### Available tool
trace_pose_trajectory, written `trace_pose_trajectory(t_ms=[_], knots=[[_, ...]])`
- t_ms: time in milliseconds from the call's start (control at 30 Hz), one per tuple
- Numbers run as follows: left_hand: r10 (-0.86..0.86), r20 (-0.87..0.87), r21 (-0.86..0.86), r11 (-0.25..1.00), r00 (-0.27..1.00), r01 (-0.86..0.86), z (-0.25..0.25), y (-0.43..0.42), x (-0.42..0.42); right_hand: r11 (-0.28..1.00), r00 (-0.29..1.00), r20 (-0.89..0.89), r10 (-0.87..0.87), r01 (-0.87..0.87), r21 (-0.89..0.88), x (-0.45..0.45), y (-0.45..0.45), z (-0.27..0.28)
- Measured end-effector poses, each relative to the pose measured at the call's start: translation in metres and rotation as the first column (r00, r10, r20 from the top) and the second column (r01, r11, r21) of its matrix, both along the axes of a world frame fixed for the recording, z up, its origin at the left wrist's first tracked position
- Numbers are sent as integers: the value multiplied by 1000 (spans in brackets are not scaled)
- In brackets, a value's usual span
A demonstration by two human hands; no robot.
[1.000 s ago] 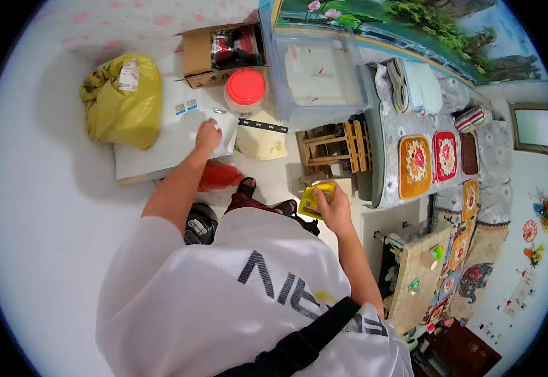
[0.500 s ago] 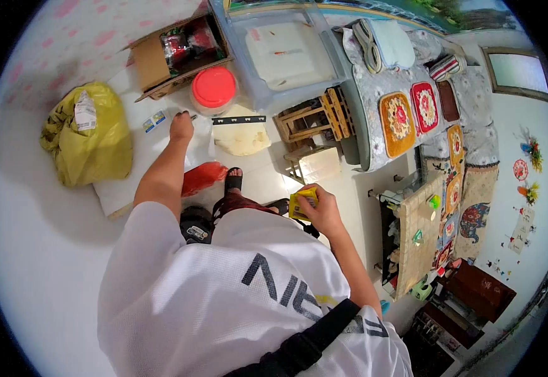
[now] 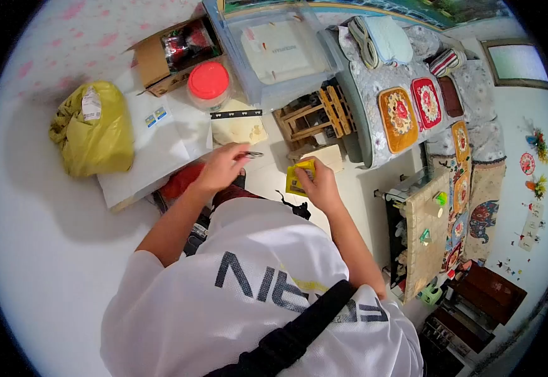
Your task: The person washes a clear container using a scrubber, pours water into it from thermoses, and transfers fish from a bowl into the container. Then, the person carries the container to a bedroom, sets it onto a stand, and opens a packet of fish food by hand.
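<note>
My left hand (image 3: 224, 166) is in front of my body, closed on a small metallic object (image 3: 252, 154) that sticks out from the fingertips toward the right. It is too small to identify. A yellow packet (image 3: 298, 178) is held by its right edge in my right hand (image 3: 319, 183), thumb on its face. The two hands are apart, with the metallic object pointing toward the packet. Two small blue-and-yellow cards (image 3: 156, 117) lie on the white table surface (image 3: 142, 160) at the left.
Behind the hands are a red-lidded jar (image 3: 208, 81), an open cardboard box (image 3: 154, 63) and a clear plastic bin (image 3: 283, 50). A yellow bag (image 3: 93, 132) sits at the left. Wooden stools (image 3: 318, 119) and a bench with cushions (image 3: 397, 119) are to the right.
My left hand has come off the white table with the metallic object and moved right, close to the yellow packet. My right hand has risen slightly, still holding the packet.
</note>
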State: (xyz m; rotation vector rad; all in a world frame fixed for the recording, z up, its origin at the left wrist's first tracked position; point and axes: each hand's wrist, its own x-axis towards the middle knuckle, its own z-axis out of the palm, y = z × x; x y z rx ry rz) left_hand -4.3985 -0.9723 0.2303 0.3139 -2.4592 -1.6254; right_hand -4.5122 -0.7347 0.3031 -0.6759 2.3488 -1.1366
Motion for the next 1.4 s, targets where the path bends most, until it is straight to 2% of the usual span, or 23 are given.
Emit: trace_pose_trajectory(t_ms=[67,133,233,367,433,633,733,933,1033,1100,1133,1200,1300,1333,1400], knots=[[-147,-128,-173,977,981,124,37,20,-5,1000,999,-45,16,-16,-2,-1,7,5],[-147,-162,-202,973,976,113,65,38,-9,1000,999,-34,14,-13,27,-2,14,13],[-163,-220,-253,962,962,105,84,56,-13,996,995,-90,48,-54,-70,-1,27,21],[-218,-264,-275,951,940,143,107,79,-18,990,990,-108,87,-98,-105,1,43,41],[-236,-272,-283,946,933,157,112,88,-19,987,988,-120,97,-111,-119,0,52,40],[-330,-236,-337,910,914,242,119,104,-23,988,995,-24,101,-103,-112,-3,74,44],[-369,-205,-332,897,906,290,120,110,-24,980,993,28,117,-111,-163,-2,76,47],[-407,-188,-334,882,894,332,127,117,-32,975,983,36,182,-176,-139,-9,87,49],[-424,-171,-307,881,889,361,130,120,-40,962,962,-48,268,-270,-39,-17,91,48],[-419,-183,-329,879,889,346,127,120,-46,980,980,-9,198,-198,-7,-18,89,55],[-321,-191,-166,942,928,291,125,123,-49,987,987,8,163,-163,8,-19,87,58],[-119,-153,167,975,981,145,121,130,-56,982,984,180,6,28,-186,-17,80,61],[-46,-118,384,919,992,88,114,130,-66,884,909,399,-118,279,-374,-16,66,59],[-52,21,348,937,998,42,112,134,-65,836,887,443,-132,339,-430,-15,62,57],[-49,6,453,891,999,42,111,141,-60,772,845,521,-122,411,-485,-13,56,59]])
